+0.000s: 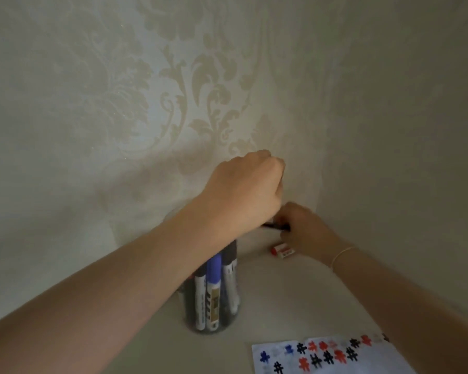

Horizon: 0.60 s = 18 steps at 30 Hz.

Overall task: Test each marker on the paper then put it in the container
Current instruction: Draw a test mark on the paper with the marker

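Looking like a home: damask-patterned wallpaper (200, 85) covering both walls and meeting in a corner, a plain beige tabletop (281, 292) sitting tight against it, soft indoor light falling across everything.

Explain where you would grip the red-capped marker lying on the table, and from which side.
Pinch the white barrel of the red-capped marker across its width, coming from above. It lies flat, and the right hand hides its far end, so only the cap end is free.

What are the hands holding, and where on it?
The right hand pinches a black marker at its right end. The left hand hides the other end; its own hold cannot be told.
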Available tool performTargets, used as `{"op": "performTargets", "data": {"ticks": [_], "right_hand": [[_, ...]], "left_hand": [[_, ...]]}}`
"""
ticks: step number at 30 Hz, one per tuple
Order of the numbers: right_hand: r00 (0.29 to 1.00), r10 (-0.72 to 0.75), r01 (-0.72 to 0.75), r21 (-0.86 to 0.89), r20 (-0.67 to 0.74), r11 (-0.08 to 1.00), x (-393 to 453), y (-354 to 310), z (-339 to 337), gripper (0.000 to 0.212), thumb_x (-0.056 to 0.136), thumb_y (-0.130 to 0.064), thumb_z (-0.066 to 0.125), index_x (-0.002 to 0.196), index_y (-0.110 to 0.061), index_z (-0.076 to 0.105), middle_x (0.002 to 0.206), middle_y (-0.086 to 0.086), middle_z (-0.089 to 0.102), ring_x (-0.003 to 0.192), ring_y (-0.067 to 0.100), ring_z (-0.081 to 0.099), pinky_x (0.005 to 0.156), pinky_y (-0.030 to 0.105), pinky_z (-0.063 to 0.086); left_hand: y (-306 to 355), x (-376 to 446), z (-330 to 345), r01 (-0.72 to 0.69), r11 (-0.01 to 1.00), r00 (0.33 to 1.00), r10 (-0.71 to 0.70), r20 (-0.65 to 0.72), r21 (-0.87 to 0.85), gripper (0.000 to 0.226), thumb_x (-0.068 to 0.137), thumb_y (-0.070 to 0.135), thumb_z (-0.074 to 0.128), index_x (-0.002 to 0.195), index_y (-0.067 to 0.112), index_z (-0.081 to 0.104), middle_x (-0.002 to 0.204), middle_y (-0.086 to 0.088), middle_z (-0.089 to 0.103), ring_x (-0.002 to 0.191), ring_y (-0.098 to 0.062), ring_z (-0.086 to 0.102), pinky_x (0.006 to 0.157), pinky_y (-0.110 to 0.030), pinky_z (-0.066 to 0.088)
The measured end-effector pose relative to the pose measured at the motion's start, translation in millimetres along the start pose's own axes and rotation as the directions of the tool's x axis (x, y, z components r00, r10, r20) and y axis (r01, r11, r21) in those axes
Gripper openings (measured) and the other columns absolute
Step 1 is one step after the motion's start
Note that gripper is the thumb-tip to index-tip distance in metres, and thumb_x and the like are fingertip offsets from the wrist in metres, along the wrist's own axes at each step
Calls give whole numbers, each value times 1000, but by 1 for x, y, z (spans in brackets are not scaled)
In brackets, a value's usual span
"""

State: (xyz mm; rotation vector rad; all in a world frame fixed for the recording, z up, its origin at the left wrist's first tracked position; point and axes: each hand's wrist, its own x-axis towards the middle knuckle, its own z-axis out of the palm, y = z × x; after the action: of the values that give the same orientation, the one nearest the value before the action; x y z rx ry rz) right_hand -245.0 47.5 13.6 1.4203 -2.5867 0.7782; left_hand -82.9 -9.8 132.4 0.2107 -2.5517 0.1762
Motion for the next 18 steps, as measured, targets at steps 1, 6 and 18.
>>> {"op": "performTargets", "data": {"ticks": [1,6,18], "right_hand": [[994,87,-79,111,-72,991,-1,3,-14,19,76,0,60,91,-10,60,96,11,58,87,29,57,76,34,46],[900,419,-294,874,117,388,-24,8,-51,16,73,4,66,72,-7,54,74,11,57,68,23,58,71,37,50],[946,250,-297,859,206,417,-92,15,-59,27,85,0,60,60,-6,51,55,9,54,51,19,51,50,26,44]], "left_hand": [[6,0,1,-3,1000,1000,3,-7,-22,17,96,19,43,97,14,59,92,-2,55,76,-22,56,65,-35,47],[36,-7,35,134,988,954,-110,278,-72,24,96,23,48,78,11,41,72,-2,41,72,-26,55,48,-29,31],[68,-37,97,326,484,884,147,443,-812,25,101,25,45,84,9,53,59,3,42,44,-4,39,48,-20,34]]}}
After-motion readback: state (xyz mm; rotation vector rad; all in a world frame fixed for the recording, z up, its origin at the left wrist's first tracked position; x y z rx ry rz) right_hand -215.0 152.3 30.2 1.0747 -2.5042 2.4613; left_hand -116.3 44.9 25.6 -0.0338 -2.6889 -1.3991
